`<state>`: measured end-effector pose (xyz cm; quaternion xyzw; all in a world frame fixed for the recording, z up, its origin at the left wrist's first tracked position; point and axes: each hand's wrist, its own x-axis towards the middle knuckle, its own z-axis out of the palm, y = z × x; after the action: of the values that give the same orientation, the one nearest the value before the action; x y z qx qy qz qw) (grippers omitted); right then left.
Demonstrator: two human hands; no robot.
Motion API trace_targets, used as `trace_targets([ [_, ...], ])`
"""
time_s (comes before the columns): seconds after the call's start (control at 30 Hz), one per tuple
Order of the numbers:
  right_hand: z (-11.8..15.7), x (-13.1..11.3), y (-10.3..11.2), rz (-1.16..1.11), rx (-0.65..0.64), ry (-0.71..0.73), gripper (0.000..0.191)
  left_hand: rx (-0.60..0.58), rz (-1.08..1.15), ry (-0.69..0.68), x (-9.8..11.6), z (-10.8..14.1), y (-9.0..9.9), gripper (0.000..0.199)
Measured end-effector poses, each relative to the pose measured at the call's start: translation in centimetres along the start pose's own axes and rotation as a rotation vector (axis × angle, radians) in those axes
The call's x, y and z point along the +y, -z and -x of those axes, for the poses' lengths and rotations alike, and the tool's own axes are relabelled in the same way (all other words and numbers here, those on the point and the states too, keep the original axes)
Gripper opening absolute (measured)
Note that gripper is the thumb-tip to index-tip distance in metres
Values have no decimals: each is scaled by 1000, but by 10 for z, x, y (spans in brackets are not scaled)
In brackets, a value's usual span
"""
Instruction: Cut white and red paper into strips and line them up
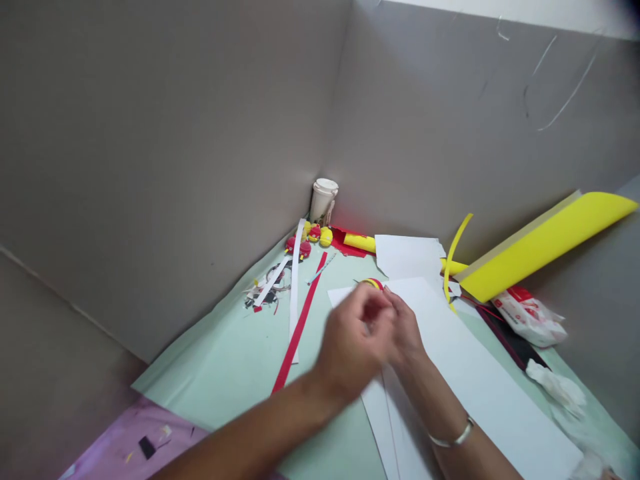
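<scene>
My left hand (353, 343) is closed, fingers curled in a pinch and slightly blurred; whatever it grips is hidden. Close against it, my right hand (407, 330) has its fingers drawn together and partly covered by the left. A small red and yellow paper ball (373, 284) shows just beyond the fingertips, seemingly in the right hand's grip. Beneath both hands lie large white paper sheets (465, 373). To the left are a long red paper strip (300, 330) and a white paper strip (295, 287).
Small red and yellow paper balls (325, 237) sit near a white lidded cup (324, 197) in the corner. Scraps (270, 287) are heaped at left. On the right are a rolled yellow sheet (540, 247), a yellow strip (453, 257), a plastic packet (530, 317) and crumpled tissue (557, 387).
</scene>
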<state>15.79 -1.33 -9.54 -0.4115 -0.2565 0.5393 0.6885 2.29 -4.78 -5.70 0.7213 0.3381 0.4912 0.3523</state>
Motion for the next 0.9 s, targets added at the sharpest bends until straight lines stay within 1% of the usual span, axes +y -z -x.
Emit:
trace_targets([
  [0.03,0,2,1,-36,7,-17,16,65,-29,31,-10,-6,6,9],
  [0.1,1,6,2,-134,35,-68,15,142,-73,70,-32,-13,14,7],
  [0.13,1,8,2,-170,54,-87,14,158,-122,49,-42,-15,16,9],
  [0.2,3,10,0,-199,72,-107,13,109,-189,-8,-58,-14,15,13],
  [0.27,5,13,-1,-203,67,-111,11,90,-216,-36,-67,-9,12,14],
  [0.37,9,18,0,-197,43,-120,15,100,-218,-62,-70,-4,9,16],
  [0.5,11,26,1,-176,22,-132,21,119,-224,-80,-71,-3,10,18],
  [0.9,16,32,-5,-172,15,-164,13,129,-255,-103,-76,-2,9,24],
])
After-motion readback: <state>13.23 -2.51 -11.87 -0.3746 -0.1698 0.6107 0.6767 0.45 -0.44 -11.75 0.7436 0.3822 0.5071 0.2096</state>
